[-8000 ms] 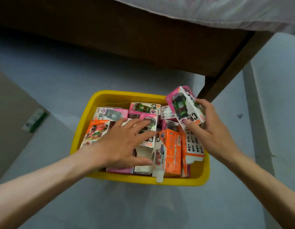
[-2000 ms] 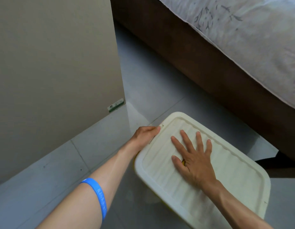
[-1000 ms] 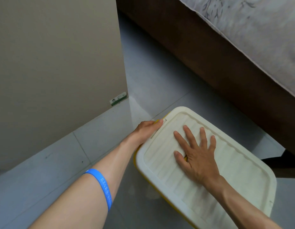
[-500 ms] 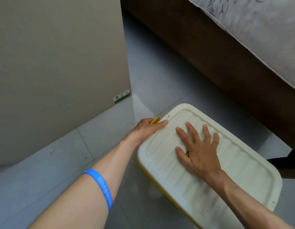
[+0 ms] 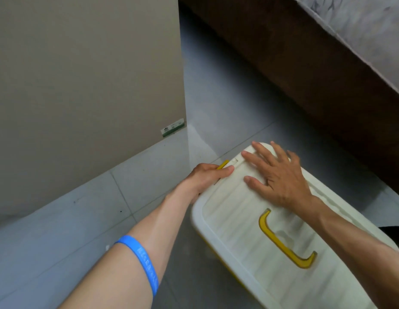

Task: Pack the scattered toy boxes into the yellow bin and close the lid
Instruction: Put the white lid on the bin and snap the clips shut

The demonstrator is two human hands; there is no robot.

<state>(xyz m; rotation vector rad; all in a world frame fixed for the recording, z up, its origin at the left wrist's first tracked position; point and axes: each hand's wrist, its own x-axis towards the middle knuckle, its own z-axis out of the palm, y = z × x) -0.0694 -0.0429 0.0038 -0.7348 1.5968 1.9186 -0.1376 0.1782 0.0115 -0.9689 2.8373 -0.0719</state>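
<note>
Nearest the camera, at 7 o'clock: left forearm with a blue wristband (image 5: pixel 141 263).
Lid (image 5: pixel 234 221): white, ribbed, lying on the yellow bin (image 5: pixel 223 263) at 4 o'clock, yellow handle (image 5: pixel 283 239) recessed in its top.
Right hand (image 5: pixel 276 175): fingers straight and spread, flat on the lid's far end.
Left hand (image 5: pixel 207 177): fingers curled over the lid's far left corner, beside a yellow latch (image 5: pixel 222 164).
Floor (image 5: pixel 216 103): grey tiles.
At 10 o'clock: beige panel (image 5: pixel 82 85).
At 2 o'clock: brown bed frame (image 5: pixel 305 70).

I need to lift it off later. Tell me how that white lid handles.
The white lid looks like stiff ribbed plastic, so probably rigid. Its yellow handle should give grip. The left hand holds the latch edge; likely it snaps on.
</note>
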